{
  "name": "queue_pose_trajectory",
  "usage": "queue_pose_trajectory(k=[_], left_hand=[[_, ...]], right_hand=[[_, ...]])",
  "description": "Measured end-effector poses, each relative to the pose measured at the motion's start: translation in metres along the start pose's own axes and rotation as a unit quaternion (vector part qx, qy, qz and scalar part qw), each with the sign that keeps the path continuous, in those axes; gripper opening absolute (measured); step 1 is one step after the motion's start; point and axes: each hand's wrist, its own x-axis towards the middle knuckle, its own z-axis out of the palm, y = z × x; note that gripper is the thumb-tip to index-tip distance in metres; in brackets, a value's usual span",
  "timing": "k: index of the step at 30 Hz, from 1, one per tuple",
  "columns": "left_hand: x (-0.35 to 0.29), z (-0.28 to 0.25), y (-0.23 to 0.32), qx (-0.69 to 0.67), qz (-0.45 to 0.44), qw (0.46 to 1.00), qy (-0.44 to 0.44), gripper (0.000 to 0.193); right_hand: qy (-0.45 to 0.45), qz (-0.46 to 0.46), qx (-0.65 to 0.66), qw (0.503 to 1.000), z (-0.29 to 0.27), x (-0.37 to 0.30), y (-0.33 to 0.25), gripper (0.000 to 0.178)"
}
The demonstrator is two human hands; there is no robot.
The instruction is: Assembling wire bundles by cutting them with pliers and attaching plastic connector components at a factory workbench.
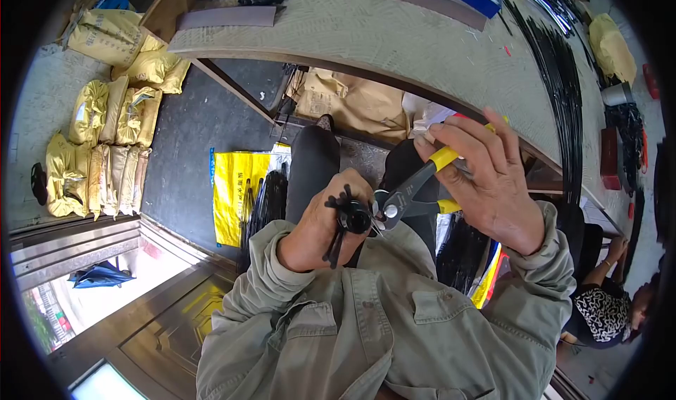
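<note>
My left hand is wrapped round a black piece with a round hollow end and several thin black prongs sticking out; what it is exactly I cannot tell. My right hand grips the yellow handles of a pair of pliers, with fingers over the upper handle. The handles are spread apart. The jaws lie right beside the black piece at my left fingers; whether they bite on it is hard to see. Both hands are in front of my chest, above my lap.
A worktable spans the far side, with long black strips at its right. Dark strips lie on a yellow bag left of my legs. Filled yellow sacks are stacked at left. Another person sits at far right.
</note>
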Motion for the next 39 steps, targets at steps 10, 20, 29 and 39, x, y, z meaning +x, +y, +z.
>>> queue_pose_trajectory(k=[10,20,29,39], left_hand=[[-0.009,0.005,0.0,0.003,0.021,0.999,0.033,0.038],[-0.011,-0.001,-0.004,0.06,0.005,0.997,0.039,0.041],[-0.001,-0.014,-0.005,-0.084,-0.01,0.979,-0.186,0.035],[0.002,-0.008,-0.003,0.035,-0.029,0.998,0.04,0.026]], right_hand=[[0.007,-0.003,-0.086,0.996,-0.009,0.005,-0.018,0.024],[-0.061,-0.061,-0.067,0.994,-0.013,0.005,-0.012,0.021],[0.074,-0.316,-0.244,0.914,-0.022,0.037,0.035,0.026],[0.237,-0.005,-0.322,0.917,0.047,0.001,-0.026,0.028]])
